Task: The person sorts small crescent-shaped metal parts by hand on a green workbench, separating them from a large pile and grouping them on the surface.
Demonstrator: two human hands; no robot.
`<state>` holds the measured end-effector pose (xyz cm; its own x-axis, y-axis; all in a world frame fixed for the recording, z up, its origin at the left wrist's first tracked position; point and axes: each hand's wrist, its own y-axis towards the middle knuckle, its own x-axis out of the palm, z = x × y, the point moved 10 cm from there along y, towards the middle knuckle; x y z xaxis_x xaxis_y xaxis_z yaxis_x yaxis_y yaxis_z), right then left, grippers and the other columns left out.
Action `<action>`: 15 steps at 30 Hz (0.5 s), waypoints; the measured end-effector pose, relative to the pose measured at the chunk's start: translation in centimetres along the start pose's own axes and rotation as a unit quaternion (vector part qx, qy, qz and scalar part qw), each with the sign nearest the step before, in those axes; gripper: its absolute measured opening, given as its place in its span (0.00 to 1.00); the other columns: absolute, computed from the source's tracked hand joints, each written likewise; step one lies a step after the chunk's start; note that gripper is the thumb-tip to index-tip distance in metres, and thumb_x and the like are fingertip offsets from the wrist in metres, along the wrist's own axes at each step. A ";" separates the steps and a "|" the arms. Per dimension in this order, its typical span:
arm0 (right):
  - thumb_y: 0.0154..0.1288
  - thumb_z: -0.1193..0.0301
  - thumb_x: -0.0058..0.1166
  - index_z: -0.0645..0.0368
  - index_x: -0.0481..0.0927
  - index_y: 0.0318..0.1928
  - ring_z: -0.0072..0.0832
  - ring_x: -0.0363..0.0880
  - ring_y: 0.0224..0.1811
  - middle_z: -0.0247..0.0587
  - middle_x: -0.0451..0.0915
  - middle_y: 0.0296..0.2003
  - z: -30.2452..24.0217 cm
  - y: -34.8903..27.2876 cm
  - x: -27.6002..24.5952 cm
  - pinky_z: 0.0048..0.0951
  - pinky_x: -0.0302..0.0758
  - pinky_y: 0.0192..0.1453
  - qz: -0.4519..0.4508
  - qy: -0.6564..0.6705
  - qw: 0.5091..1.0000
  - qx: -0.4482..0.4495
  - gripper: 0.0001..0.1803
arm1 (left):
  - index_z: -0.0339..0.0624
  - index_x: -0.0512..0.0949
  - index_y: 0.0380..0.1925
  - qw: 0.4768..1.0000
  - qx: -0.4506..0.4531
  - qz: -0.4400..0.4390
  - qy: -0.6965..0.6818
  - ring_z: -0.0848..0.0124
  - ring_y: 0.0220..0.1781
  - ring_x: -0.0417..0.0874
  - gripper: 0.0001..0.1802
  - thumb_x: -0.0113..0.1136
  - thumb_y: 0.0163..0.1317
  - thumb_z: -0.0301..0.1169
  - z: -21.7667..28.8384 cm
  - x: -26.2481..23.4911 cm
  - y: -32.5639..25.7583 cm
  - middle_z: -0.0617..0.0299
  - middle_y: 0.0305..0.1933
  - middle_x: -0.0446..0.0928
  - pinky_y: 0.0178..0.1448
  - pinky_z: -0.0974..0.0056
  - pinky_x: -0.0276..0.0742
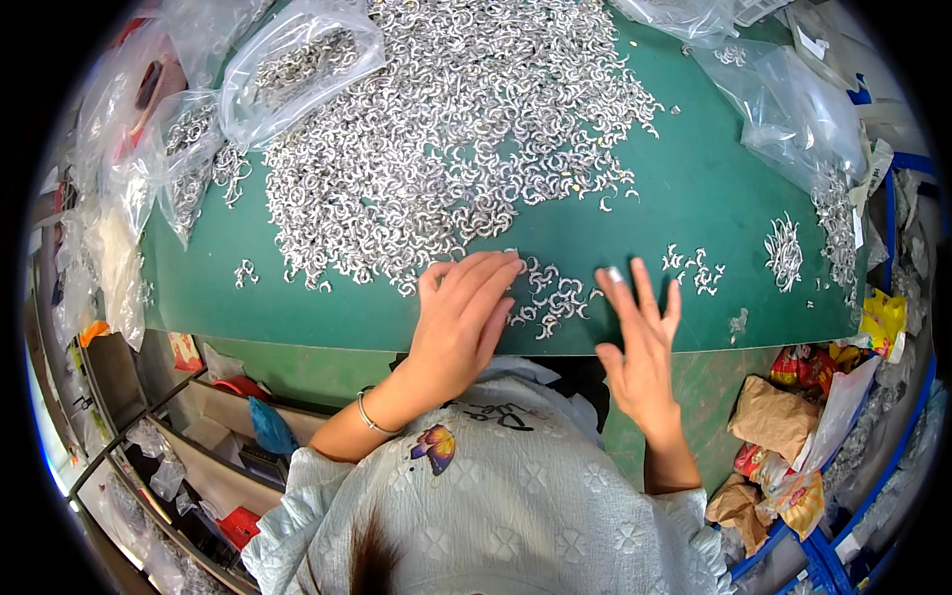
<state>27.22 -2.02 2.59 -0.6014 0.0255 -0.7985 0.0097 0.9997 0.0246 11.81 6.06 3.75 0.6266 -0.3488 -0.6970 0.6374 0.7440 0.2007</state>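
Near the bench (327, 317) edge, both hands — left hand (464, 315) and right hand (640, 332), fingers spread flat, gripping nothing — could sweep the small cluster of metal clips (547, 297) off.

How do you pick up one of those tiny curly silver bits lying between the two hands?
Probably from straight above, pinching across the curved middle of one small hook with fingertips. It lies flat on the green mat, so no side offers an edge. Choose one apart from its neighbours.
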 end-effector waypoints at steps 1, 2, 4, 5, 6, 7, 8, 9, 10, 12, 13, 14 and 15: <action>0.66 0.55 0.52 0.67 0.67 0.64 0.52 0.58 0.73 0.45 0.75 0.62 0.5 -0.2 -0.7 0.65 0.37 0.74 0.033 -0.002 0.999 0.002 0.34 | 0.36 0.76 0.53 1.000 -0.019 0.002 0.001 0.57 0.58 0.76 0.22 0.61 0.56 0.18 -0.3 -0.1 -0.2 0.54 0.58 0.75 0.59 0.55 0.62; 0.66 0.54 0.52 0.68 0.68 0.64 0.51 0.58 0.74 0.45 0.76 0.61 0.7 -0.5 -1.1 0.65 0.38 0.74 0.060 0.011 0.998 -0.001 0.35 | 0.37 0.76 0.53 0.999 -0.016 0.035 0.003 0.58 0.58 0.76 0.22 0.61 0.56 0.18 -0.6 -0.7 -0.3 0.54 0.57 0.76 0.59 0.55 0.62; 0.65 0.55 0.53 0.68 0.68 0.64 0.51 0.58 0.74 0.45 0.76 0.61 0.0 -0.1 -0.7 0.65 0.38 0.74 0.047 0.030 0.998 -0.015 0.35 | 0.37 0.75 0.53 0.999 -0.022 0.047 0.012 0.58 0.57 0.76 0.22 0.61 0.56 0.18 -0.9 -1.0 -0.6 0.55 0.57 0.76 0.58 0.55 0.62; 0.65 0.55 0.54 0.68 0.68 0.64 0.51 0.58 0.74 0.46 0.76 0.61 -0.4 0.0 -0.5 0.65 0.38 0.74 0.041 0.039 0.998 -0.021 0.35 | 0.37 0.75 0.53 0.998 -0.024 0.052 0.015 0.58 0.57 0.76 0.22 0.62 0.56 0.18 -1.0 -1.1 -0.8 0.55 0.56 0.76 0.58 0.54 0.61; 0.63 0.56 0.56 0.69 0.68 0.63 0.51 0.58 0.74 0.47 0.76 0.60 -0.8 0.1 0.6 0.65 0.39 0.73 -0.008 0.030 0.999 -0.020 0.35 | 0.38 0.75 0.53 0.999 -0.020 0.043 0.021 0.59 0.57 0.75 0.22 0.62 0.56 0.19 -0.9 -0.6 -1.0 0.56 0.56 0.75 0.59 0.54 0.60; 0.62 0.58 0.58 0.69 0.69 0.63 0.50 0.58 0.74 0.48 0.76 0.60 -1.4 0.1 1.1 0.65 0.39 0.73 -0.017 0.054 0.998 -0.029 0.35 | 0.38 0.75 0.53 0.998 -0.028 0.036 0.030 0.59 0.57 0.75 0.22 0.62 0.56 0.19 -0.8 -0.5 -1.2 0.56 0.56 0.75 0.59 0.54 0.59; 0.62 0.58 0.58 0.69 0.69 0.63 0.50 0.58 0.74 0.48 0.76 0.60 -1.6 0.0 1.3 0.66 0.39 0.73 -0.025 0.048 0.998 -0.030 0.35 | 0.38 0.76 0.53 0.998 -0.036 0.030 0.040 0.59 0.58 0.74 0.22 0.62 0.57 0.20 -0.7 -0.3 -1.4 0.57 0.56 0.75 0.59 0.54 0.59; 0.62 0.58 0.58 0.69 0.69 0.63 0.50 0.58 0.74 0.48 0.76 0.60 -1.6 -0.1 1.4 0.66 0.39 0.73 -0.034 0.042 0.998 -0.032 0.35 | 0.38 0.76 0.53 0.997 -0.045 0.024 0.049 0.59 0.58 0.74 0.21 0.62 0.57 0.20 -0.7 -0.2 -1.8 0.57 0.55 0.75 0.59 0.54 0.58; 0.62 0.57 0.58 0.69 0.68 0.63 0.50 0.58 0.74 0.48 0.76 0.59 -1.7 -0.1 0.7 0.66 0.39 0.73 0.002 0.044 0.998 -0.042 0.36 | 0.40 0.76 0.53 0.997 -0.066 0.028 0.033 0.60 0.58 0.73 0.21 0.62 0.57 0.21 -1.0 -0.3 -2.3 0.58 0.55 0.74 0.59 0.54 0.56; 0.62 0.53 0.57 0.68 0.66 0.65 0.51 0.58 0.74 0.47 0.76 0.60 -2.1 0.1 0.1 0.67 0.39 0.72 0.050 0.052 0.995 -0.062 0.38 | 0.41 0.76 0.52 0.997 -0.071 0.016 0.037 0.59 0.58 0.73 0.21 0.63 0.56 0.21 -1.2 -0.2 -3.0 0.59 0.55 0.73 0.59 0.54 0.56; 0.62 0.53 0.57 0.68 0.66 0.65 0.51 0.57 0.74 0.47 0.76 0.60 -2.5 0.3 1.0 0.67 0.40 0.72 0.016 0.055 0.996 -0.067 0.39 | 0.41 0.76 0.52 0.997 -0.072 0.011 0.038 0.59 0.58 0.73 0.21 0.63 0.56 0.21 -1.2 -0.1 -3.2 0.59 0.55 0.73 0.58 0.54 0.56; 0.62 0.53 0.57 0.67 0.66 0.65 0.51 0.57 0.74 0.47 0.75 0.60 -2.9 0.5 2.0 0.67 0.40 0.72 -0.018 0.058 0.996 -0.072 0.39 | 0.42 0.77 0.52 0.997 -0.067 0.007 0.047 0.59 0.58 0.73 0.21 0.63 0.56 0.21 -1.1 0.0 -3.4 0.59 0.55 0.73 0.58 0.54 0.57; 0.62 0.53 0.57 0.67 0.65 0.66 0.51 0.57 0.74 0.47 0.75 0.61 -3.3 0.6 2.9 0.68 0.40 0.72 -0.052 0.061 0.994 -0.077 0.39 | 0.42 0.77 0.52 0.997 -0.061 0.004 0.055 0.60 0.58 0.73 0.21 0.63 0.56 0.21 -1.1 0.1 -3.4 0.59 0.55 0.73 0.58 0.54 0.57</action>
<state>22.83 -1.34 2.33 -0.6854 -0.0875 -0.7229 -0.1732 0.9838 0.0452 9.22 4.05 2.23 0.5738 -0.2827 -0.7686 0.5688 0.8128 0.1257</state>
